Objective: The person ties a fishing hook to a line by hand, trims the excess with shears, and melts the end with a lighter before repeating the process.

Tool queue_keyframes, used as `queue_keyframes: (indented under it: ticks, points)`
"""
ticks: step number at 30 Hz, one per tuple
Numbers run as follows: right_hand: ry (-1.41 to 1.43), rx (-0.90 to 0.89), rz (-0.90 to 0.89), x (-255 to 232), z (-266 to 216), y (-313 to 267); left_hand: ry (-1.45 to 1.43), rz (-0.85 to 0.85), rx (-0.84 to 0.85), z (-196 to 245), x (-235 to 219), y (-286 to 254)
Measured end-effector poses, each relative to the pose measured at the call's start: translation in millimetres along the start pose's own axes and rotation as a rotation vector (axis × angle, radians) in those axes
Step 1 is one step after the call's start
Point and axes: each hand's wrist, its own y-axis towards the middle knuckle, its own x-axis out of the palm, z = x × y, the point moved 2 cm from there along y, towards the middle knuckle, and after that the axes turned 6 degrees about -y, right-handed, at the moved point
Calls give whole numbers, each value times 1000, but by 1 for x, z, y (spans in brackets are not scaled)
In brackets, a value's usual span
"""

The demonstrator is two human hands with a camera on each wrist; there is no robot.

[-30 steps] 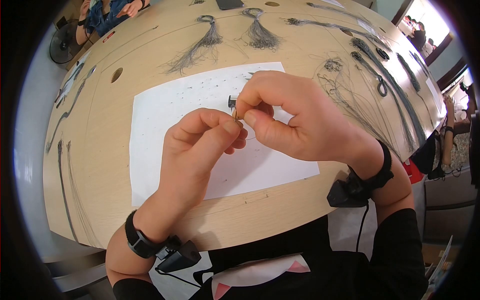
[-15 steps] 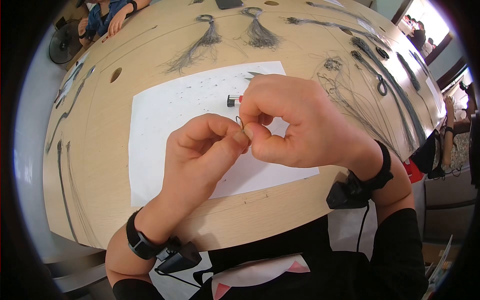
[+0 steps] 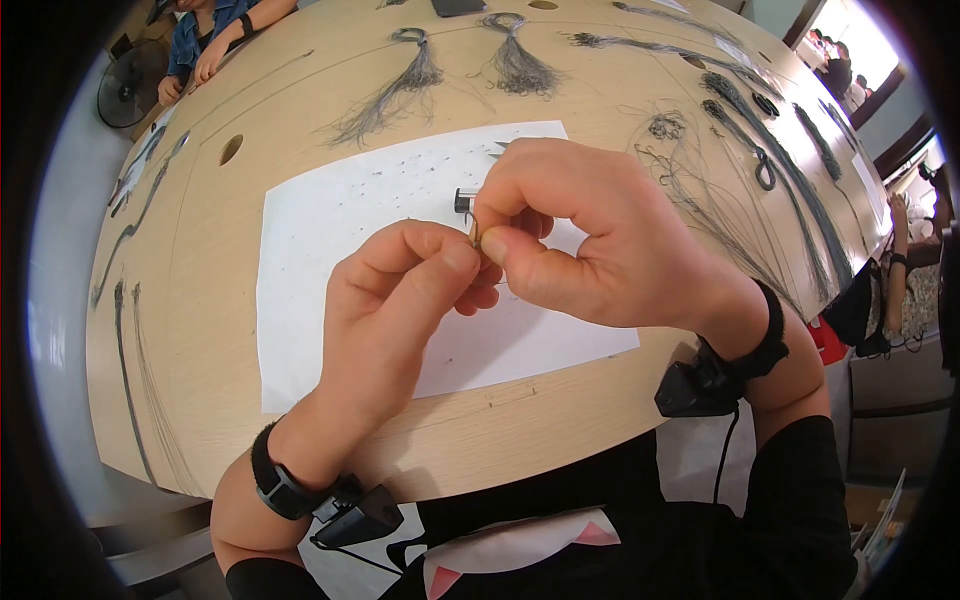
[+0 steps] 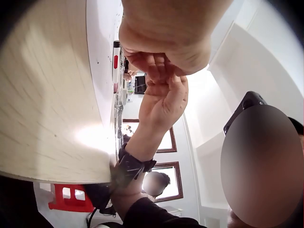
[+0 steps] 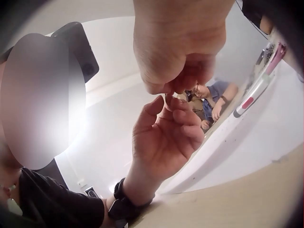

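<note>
Over the white paper (image 3: 330, 260), both hands meet at a small dark fish hook (image 3: 473, 226) in the head view. My left hand (image 3: 390, 310) pinches its lower end between thumb and index finger. The right hand (image 3: 590, 235) pinches right beside it, thumb and fingertip close to the left fingertips. Most of the hook is hidden by the fingers. In the right wrist view, the left hand (image 5: 166, 137) points up at the curled right hand (image 5: 178, 52), their fingertips overlapping.
Behind the right hand lies a white tool (image 5: 251, 97) with a red patch and black end. Dark specks dot the paper. Bundles of grey line (image 3: 520, 70) and loose strands (image 3: 690, 180) lie on the wooden table (image 3: 220, 380). Another person (image 3: 215, 40) sits at the far left.
Both hands shifted slightly right and down, then back up and left, still pinching at the hook. The person at the far left lowered their hands to the table.
</note>
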Motion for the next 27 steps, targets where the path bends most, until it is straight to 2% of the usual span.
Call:
queue_keyframes:
  ticks: [3, 5, 9, 11, 15, 17, 18, 20, 21, 23, 24, 26, 27]
  points:
    - [13, -25, -29, -1, -1, -2, -37, 18, -28, 0, -1, 0]
    - [51, 42, -62, -2, -1, -1, -52, 20, -48, 1, -2, 0]
    - [54, 55, -69, -4, -4, -1, -66, 29, -38, 0, -1, 0]
    - [91, 241, -75, -5, -4, -2, -53, 29, -2, 1, 0, 0]
    - [285, 267, 18, -2, 2, -2, -36, 35, -22, -2, -1, 0]
    - [406, 395, -41, -1, 0, -2, 108, -45, 91, -4, -3, 1]
    - [406, 396, -41, -1, 0, -2, 108, -45, 91, -3, -3, 1]
    - [372, 409, -69, 1, 1, -3, 345, -76, 193, -1, -1, 1]
    - [372, 410, -68, -1, 0, -2, 345, -76, 192, -2, -1, 1]
    - [380, 483, -184, -3, -2, -2, 362, -74, 204, -2, -1, 0]
    - [380, 483, -184, -1, -1, -2, 362, -74, 205, 0, 0, 0]
    - [394, 448, -17, 2, 4, -3, 320, 7, 51, 2, 2, -1]
    - [394, 448, -17, 3, 4, -3, 320, 7, 51, 1, 2, -1]
